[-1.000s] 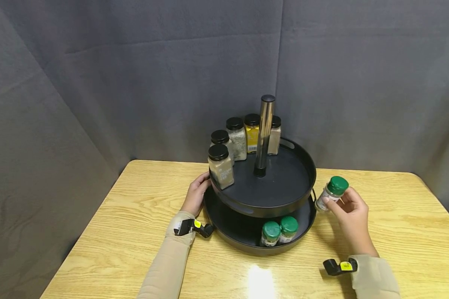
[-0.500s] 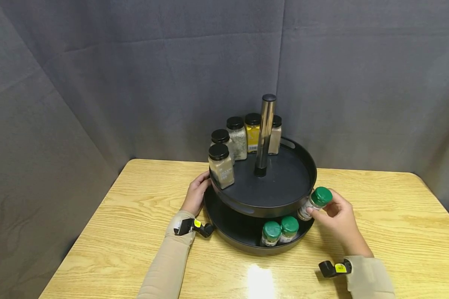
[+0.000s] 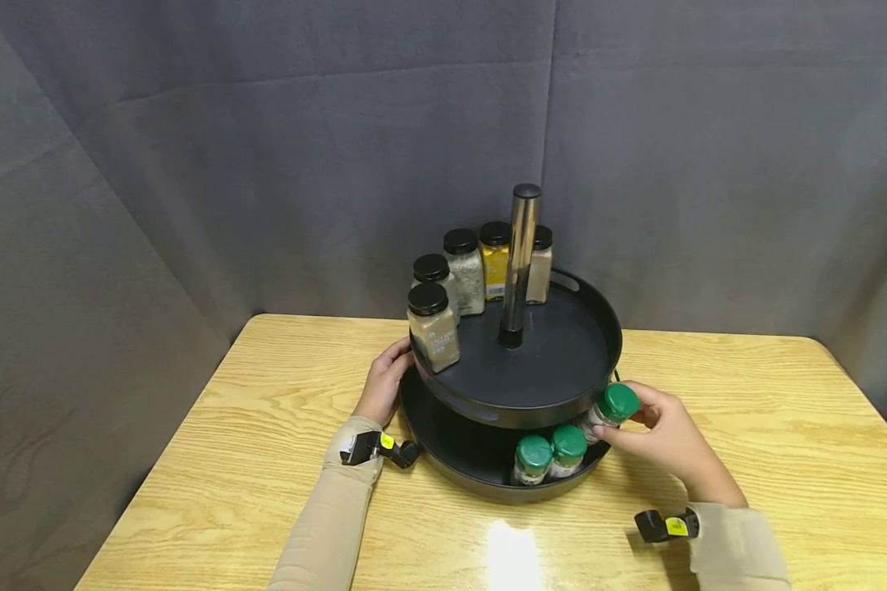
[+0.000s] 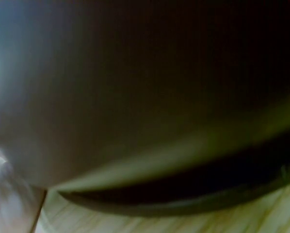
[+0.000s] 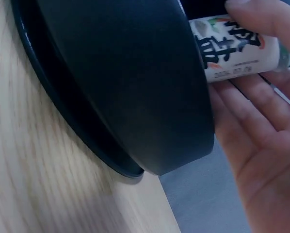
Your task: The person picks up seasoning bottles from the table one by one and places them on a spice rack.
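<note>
A black two-tier round tray (image 3: 554, 369) stands on the table, with a metallic post (image 3: 521, 263) rising from it. My right hand (image 3: 661, 431) pinches a green-capped spice jar (image 3: 619, 404) between thumb and fingers. It is tilted, its base over the right side of the lower tier (image 3: 443, 455). The right wrist view shows its white printed label (image 5: 232, 46). Two similar spice jars stand just left of it on the lower tier, a nearer jar (image 3: 532, 460) and another jar (image 3: 567, 451). My left hand (image 3: 382, 386) touches the tray's left side; its fingertips are hidden.
Several black-capped square jars line the upper tier's left and back, including a tan jar (image 3: 436, 336) and a yellow jar (image 3: 494, 267). The wooden table (image 3: 266, 427) ends at a grey curtain (image 3: 340, 180). The upper tier overhangs part of the lower one.
My right hand has carried the green-capped spice jar leftward and down, from beside the tray to over the lower tier, near the two other jars. The left hand stays at the tray's left side.
</note>
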The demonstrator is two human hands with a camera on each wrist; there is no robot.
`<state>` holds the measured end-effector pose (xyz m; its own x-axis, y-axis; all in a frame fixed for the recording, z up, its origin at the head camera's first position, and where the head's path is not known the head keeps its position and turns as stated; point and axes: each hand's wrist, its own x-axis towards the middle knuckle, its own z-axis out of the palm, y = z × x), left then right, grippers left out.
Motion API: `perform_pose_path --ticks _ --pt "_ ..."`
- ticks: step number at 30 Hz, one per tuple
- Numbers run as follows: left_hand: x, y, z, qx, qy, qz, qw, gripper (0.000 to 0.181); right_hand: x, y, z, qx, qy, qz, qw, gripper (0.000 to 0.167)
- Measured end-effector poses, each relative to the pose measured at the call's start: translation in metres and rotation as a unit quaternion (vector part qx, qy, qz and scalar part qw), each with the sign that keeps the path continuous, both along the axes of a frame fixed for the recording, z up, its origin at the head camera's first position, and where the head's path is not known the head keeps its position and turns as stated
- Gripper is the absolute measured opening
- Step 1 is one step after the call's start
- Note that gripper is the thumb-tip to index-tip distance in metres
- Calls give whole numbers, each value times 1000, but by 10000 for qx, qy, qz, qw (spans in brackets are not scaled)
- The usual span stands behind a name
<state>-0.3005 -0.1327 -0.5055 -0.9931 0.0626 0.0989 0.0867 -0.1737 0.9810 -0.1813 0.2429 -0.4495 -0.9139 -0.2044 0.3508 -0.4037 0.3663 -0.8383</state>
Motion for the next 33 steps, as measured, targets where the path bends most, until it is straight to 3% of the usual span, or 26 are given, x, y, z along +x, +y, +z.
perform_pose_path --ticks 9,18,25,33 --pt "1 -1 0 64 -16 -7 10000 41 -2 1 2 534 -246 512 9970 41" --pt "-1 -1 -1 91 -74 -76 9999 43 -1 -1 7 1107 -353 535 9918 51" --pt "-1 0 0 40 -58 -15 10000 41 0 -2 11 1303 -234 838 9877 59" --pt "2 0 3 -13 -90 33 10000 42 0 -3 10 1327 -192 1104 9848 51"
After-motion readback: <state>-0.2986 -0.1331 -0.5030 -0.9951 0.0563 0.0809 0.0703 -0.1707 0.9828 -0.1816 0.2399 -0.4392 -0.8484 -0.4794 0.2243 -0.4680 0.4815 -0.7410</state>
